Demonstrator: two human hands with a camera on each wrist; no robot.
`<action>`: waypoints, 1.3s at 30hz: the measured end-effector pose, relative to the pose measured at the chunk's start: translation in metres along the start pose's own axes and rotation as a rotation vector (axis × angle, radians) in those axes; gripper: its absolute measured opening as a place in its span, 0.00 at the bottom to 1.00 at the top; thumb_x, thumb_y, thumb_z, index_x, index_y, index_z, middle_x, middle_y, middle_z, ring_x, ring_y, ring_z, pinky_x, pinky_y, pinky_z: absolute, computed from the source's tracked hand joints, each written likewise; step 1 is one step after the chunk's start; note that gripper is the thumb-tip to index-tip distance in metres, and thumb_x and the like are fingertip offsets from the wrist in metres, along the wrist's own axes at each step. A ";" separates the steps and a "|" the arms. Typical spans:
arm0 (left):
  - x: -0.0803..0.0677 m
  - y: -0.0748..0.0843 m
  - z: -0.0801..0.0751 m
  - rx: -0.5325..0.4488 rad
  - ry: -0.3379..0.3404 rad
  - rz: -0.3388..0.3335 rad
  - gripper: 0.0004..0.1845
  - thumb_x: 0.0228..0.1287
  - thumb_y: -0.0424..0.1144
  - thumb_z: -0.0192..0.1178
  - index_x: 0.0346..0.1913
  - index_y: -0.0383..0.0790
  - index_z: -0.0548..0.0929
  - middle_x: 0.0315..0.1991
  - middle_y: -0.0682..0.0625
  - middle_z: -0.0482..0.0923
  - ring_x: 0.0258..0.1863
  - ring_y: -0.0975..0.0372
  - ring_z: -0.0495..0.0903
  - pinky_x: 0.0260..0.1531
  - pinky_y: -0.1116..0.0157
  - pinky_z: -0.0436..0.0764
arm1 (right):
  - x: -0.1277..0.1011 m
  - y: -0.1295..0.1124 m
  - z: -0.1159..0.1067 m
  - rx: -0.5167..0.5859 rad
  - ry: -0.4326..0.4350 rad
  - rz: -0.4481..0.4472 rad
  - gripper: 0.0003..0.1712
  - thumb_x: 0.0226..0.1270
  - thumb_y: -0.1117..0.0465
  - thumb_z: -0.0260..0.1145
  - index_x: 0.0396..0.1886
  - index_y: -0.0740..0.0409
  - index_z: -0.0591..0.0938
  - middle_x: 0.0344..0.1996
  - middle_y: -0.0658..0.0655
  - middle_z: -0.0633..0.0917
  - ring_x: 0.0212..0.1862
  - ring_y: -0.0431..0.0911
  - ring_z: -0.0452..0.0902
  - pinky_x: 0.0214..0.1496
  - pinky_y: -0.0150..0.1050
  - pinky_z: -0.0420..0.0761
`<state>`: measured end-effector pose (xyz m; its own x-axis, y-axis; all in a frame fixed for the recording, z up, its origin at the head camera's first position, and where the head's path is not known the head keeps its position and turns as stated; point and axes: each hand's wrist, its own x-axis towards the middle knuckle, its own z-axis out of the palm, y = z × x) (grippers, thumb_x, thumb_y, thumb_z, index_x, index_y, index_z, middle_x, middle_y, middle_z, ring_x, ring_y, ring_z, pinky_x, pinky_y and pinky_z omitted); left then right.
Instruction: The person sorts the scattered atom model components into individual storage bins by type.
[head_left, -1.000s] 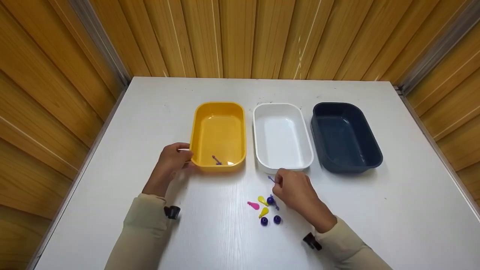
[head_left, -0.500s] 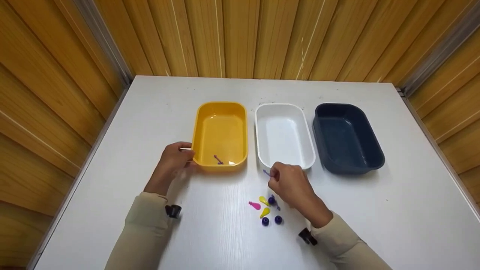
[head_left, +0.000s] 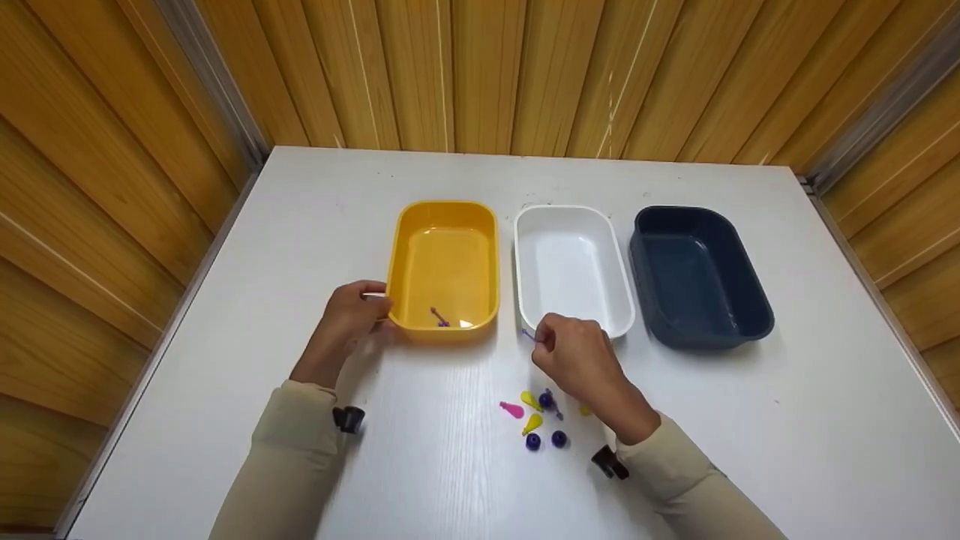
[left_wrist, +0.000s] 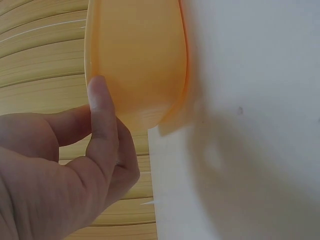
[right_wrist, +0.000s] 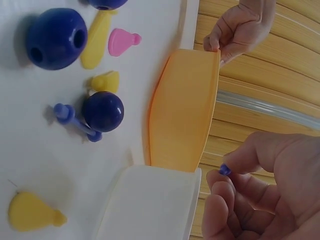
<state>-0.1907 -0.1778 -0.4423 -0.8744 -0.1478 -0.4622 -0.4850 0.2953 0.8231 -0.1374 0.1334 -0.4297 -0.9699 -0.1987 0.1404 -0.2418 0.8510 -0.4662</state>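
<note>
My left hand (head_left: 346,319) pinches the near-left rim of a yellow bin (head_left: 448,262); the left wrist view has thumb and finger on either side of the wall. Inside that bin lies a small purple stick (head_left: 440,317). My right hand (head_left: 581,356) pinches another small purple stick (head_left: 528,335) between thumb and fingertips, just in front of the near edge of a white bin (head_left: 574,262). In the right wrist view only a blue-purple end (right_wrist: 225,170) of the held stick pokes out of the fingers; the rest is hidden.
On the white table lie several dark purple beads (head_left: 533,441), yellow drop-shaped pieces (head_left: 532,424), a pink one (head_left: 513,409) and a purple knobbed stick (right_wrist: 79,122) beside a bead. A navy bin (head_left: 694,285) stands right of the white one. Wood-patterned panels (head_left: 480,75) surround the table.
My right hand has moved forward and slightly left with the purple stick, uncovering a yellow piece by its wrist. My left hand keeps its grip on the yellow bin's rim.
</note>
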 end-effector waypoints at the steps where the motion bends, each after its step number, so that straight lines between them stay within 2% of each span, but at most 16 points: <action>1: 0.000 0.000 0.000 -0.001 -0.001 -0.002 0.21 0.74 0.36 0.56 0.67 0.38 0.75 0.58 0.39 0.81 0.42 0.58 0.86 0.52 0.59 0.86 | 0.000 -0.001 0.000 0.000 0.000 -0.002 0.02 0.56 0.67 0.68 0.27 0.56 0.83 0.20 0.52 0.82 0.23 0.45 0.72 0.27 0.36 0.74; 6: 0.000 0.001 0.000 0.002 -0.001 -0.020 0.21 0.74 0.37 0.56 0.67 0.39 0.75 0.58 0.40 0.81 0.44 0.57 0.86 0.54 0.59 0.85 | 0.002 -0.004 -0.001 0.008 0.015 -0.017 0.03 0.56 0.67 0.68 0.26 0.56 0.83 0.20 0.52 0.83 0.24 0.44 0.72 0.27 0.36 0.74; 12: 0.001 0.000 0.000 0.007 -0.003 -0.035 0.22 0.74 0.37 0.56 0.68 0.40 0.74 0.59 0.41 0.81 0.45 0.57 0.85 0.54 0.59 0.85 | 0.007 -0.009 0.000 0.015 -0.001 0.015 0.02 0.58 0.66 0.68 0.28 0.56 0.83 0.21 0.52 0.83 0.24 0.44 0.72 0.27 0.34 0.74; 21: 0.003 -0.001 0.001 -0.010 0.006 0.014 0.22 0.74 0.35 0.57 0.68 0.36 0.74 0.59 0.38 0.80 0.43 0.58 0.86 0.51 0.61 0.86 | 0.013 -0.015 0.003 0.027 0.021 -0.011 0.03 0.57 0.67 0.68 0.27 0.56 0.84 0.21 0.51 0.83 0.25 0.45 0.73 0.29 0.36 0.75; 28: 0.001 0.000 0.002 0.005 0.010 -0.025 0.22 0.74 0.36 0.56 0.68 0.39 0.74 0.59 0.40 0.80 0.46 0.56 0.85 0.54 0.60 0.85 | 0.020 -0.019 0.007 0.022 0.040 -0.038 0.04 0.57 0.66 0.68 0.25 0.55 0.83 0.20 0.51 0.82 0.25 0.45 0.72 0.29 0.37 0.74; 32: 0.001 0.001 0.002 0.010 0.007 -0.026 0.23 0.74 0.37 0.56 0.69 0.39 0.73 0.60 0.40 0.79 0.47 0.55 0.85 0.55 0.60 0.85 | 0.023 -0.020 0.010 0.013 0.055 -0.052 0.04 0.57 0.66 0.68 0.25 0.55 0.83 0.19 0.50 0.81 0.24 0.44 0.72 0.28 0.37 0.73; 39: 0.001 0.001 0.000 0.017 0.004 -0.027 0.23 0.75 0.37 0.55 0.69 0.39 0.73 0.60 0.40 0.79 0.46 0.56 0.84 0.55 0.60 0.84 | 0.029 -0.026 0.015 -0.003 0.043 -0.026 0.02 0.58 0.64 0.69 0.27 0.55 0.84 0.21 0.51 0.82 0.25 0.45 0.72 0.28 0.36 0.73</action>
<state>-0.1923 -0.1777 -0.4420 -0.8609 -0.1593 -0.4831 -0.5083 0.3072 0.8045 -0.1600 0.0980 -0.4260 -0.9613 -0.1998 0.1896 -0.2667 0.8472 -0.4595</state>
